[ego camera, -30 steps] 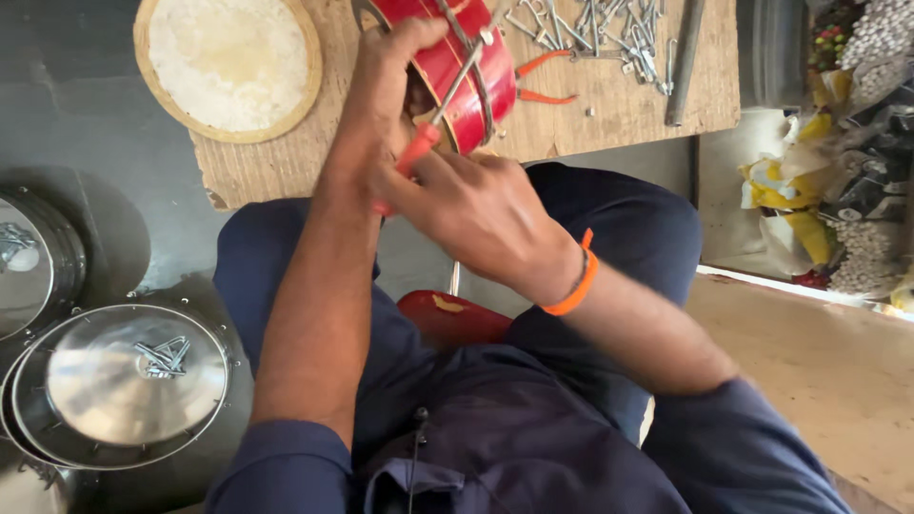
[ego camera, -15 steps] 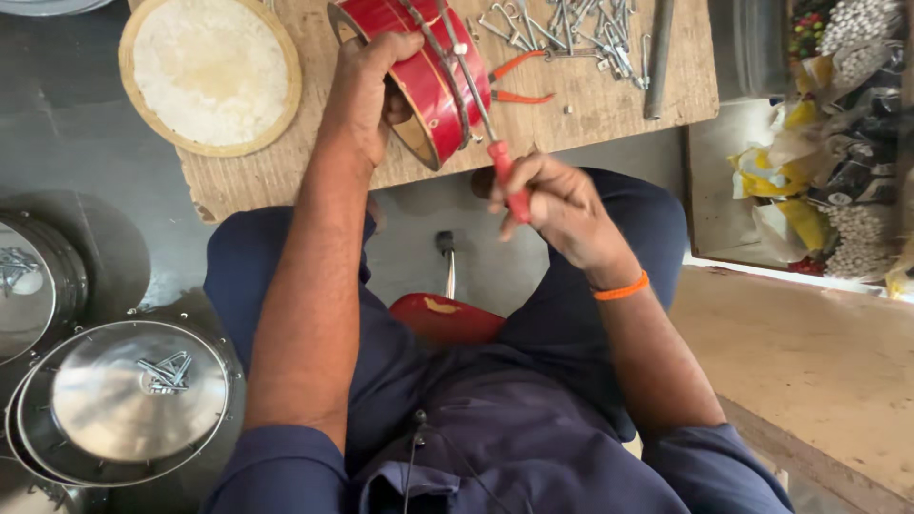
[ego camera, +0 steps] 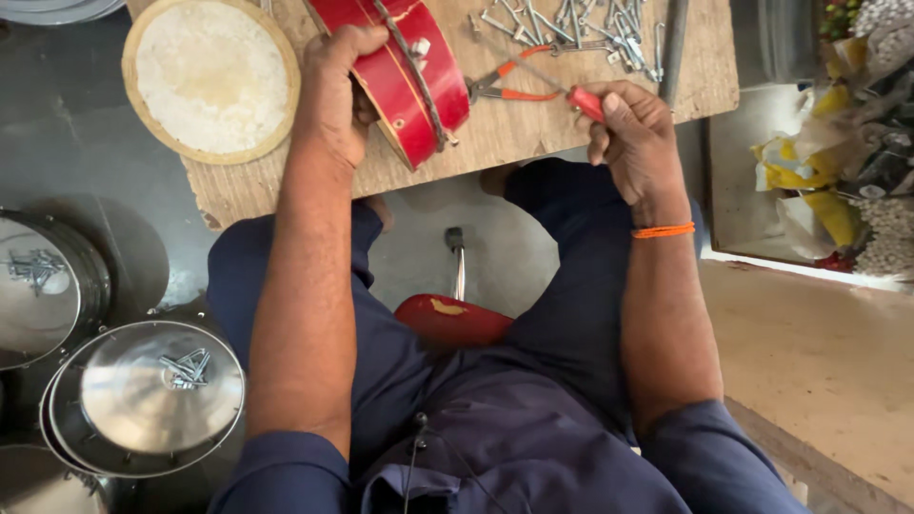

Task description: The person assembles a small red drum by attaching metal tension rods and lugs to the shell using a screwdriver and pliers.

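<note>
A: What has changed since half a second ago?

B: The right hand [ego camera: 636, 133] has risen from over the lap to the near edge of the wooden board [ego camera: 533, 143], bringing the red-handled screwdriver [ego camera: 562, 86] with it. The left hand [ego camera: 335, 90] has stayed on the red drum shell [ego camera: 405, 71].

A: Where does the shell sit now?

B: On the board, tilted on its edge, its open side toward the left hand. A metal hoop with a small lug crosses its red wall.

A: And the fingers?

B: The left fingers are curled over the shell's rim, gripping it. The right fingers are closed round the screwdriver's red handle; its thin shaft points up-left across the board toward the shell, though I cannot tell whether the tip touches it.

A: What lies around them?

B: Orange-handled pliers [ego camera: 509, 84] lie just beside the shell, under the shaft. A heap of metal bolts and hooks [ego camera: 590, 29] lies at the far edge of the board. A round drumhead in a wooden ring [ego camera: 211, 78] sits on the board's left end. An orange band circles the right wrist. On the floor at the left stand shiny metal drum bodies [ego camera: 143, 395], one with screws on top.
</note>
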